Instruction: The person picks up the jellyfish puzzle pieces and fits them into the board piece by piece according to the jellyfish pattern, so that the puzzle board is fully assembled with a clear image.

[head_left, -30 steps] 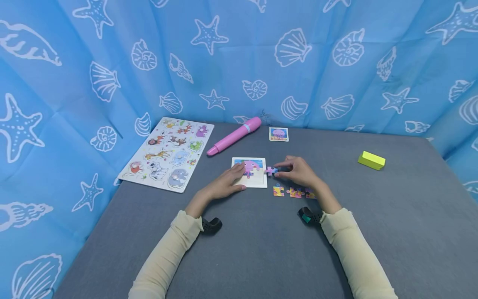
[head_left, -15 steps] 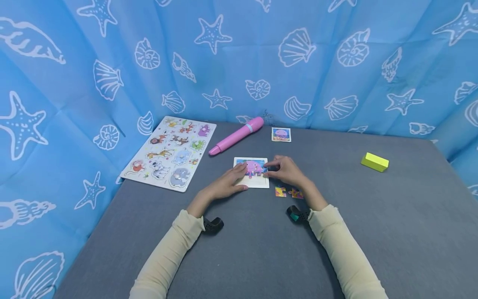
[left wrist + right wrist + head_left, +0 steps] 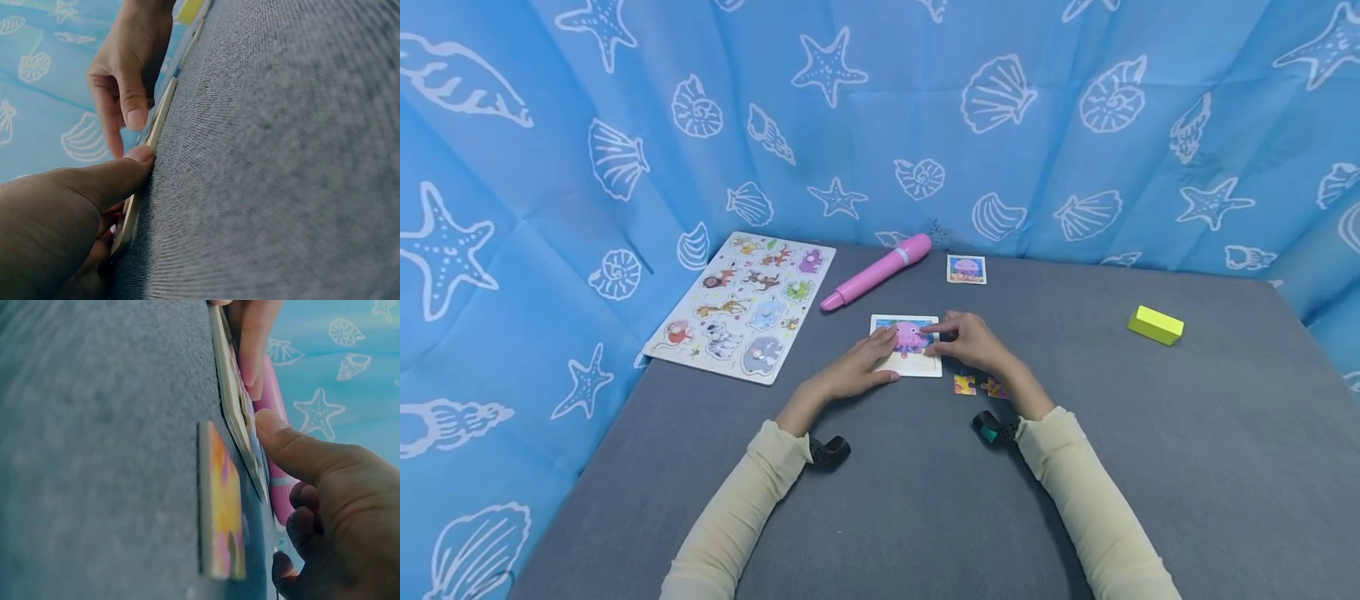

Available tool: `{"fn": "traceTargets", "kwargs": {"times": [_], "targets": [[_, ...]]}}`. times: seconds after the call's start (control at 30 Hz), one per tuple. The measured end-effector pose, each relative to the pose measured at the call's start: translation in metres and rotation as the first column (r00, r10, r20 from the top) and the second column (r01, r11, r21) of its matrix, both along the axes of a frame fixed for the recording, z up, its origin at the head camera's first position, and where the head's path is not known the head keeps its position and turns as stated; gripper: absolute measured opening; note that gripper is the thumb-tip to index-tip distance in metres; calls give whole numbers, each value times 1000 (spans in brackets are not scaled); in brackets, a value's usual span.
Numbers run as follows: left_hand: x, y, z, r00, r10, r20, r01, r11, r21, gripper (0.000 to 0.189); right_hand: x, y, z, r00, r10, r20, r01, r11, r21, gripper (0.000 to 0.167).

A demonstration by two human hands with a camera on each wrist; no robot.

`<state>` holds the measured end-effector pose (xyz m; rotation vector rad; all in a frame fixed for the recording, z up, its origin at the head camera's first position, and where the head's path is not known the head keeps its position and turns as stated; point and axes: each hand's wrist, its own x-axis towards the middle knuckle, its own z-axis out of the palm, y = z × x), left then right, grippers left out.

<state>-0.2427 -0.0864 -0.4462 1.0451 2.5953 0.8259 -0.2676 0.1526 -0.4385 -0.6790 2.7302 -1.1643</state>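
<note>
A framed jigsaw puzzle [image 3: 907, 365] with a pink octopus picture lies on the grey table. My left hand [image 3: 859, 367] holds its left side, fingers over the picture and thumb [image 3: 139, 154] at the near edge. My right hand [image 3: 973, 343] is over the right side; its thumb [image 3: 275, 425] and forefinger stand apart, tips down at the pieces in the frame. No piece shows lifted between them. Beside the frame, a yellow-orange puzzle piece [image 3: 964, 384] lies loose, and a second loose piece [image 3: 995, 387] is partly covered by the right wrist.
At the left lies an animal peg puzzle board [image 3: 741, 308]. A pink pen-shaped object [image 3: 876, 273] and a small octopus picture card [image 3: 966, 269] lie behind the frame. A yellow block [image 3: 1155, 325] is at the right. A blue curtain [image 3: 865, 125] borders the table.
My right hand has carried a pink and blue puzzle piece left into the frame, and its fingertips now rest there. The left hand has stayed at the frame.
</note>
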Motion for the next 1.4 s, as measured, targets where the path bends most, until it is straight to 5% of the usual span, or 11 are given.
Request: {"fn": "traceTargets", "kwargs": {"times": [0.2, 0.73, 1.13, 1.4], "targets": [[-1, 0, 0, 1000, 8, 24, -8, 1000, -11, 66, -2, -4, 5, 996, 89, 3, -89, 993, 72, 28], [-2, -2, 0, 1000, -1, 23, 1, 1000, 12, 67, -5, -11, 14, 1000, -1, -4, 2, 952, 305, 29], [0, -2, 0, 1000, -6, 31, 6, 1000, 4, 67, -4, -9, 12, 1000, -10, 11, 6, 956, 295, 29], [0, -3, 0, 1000, -25, -12, 25, 1000, 0, 66, 6, 5, 11, 1000, -2, -13, 4, 983, 181, 32]]}}
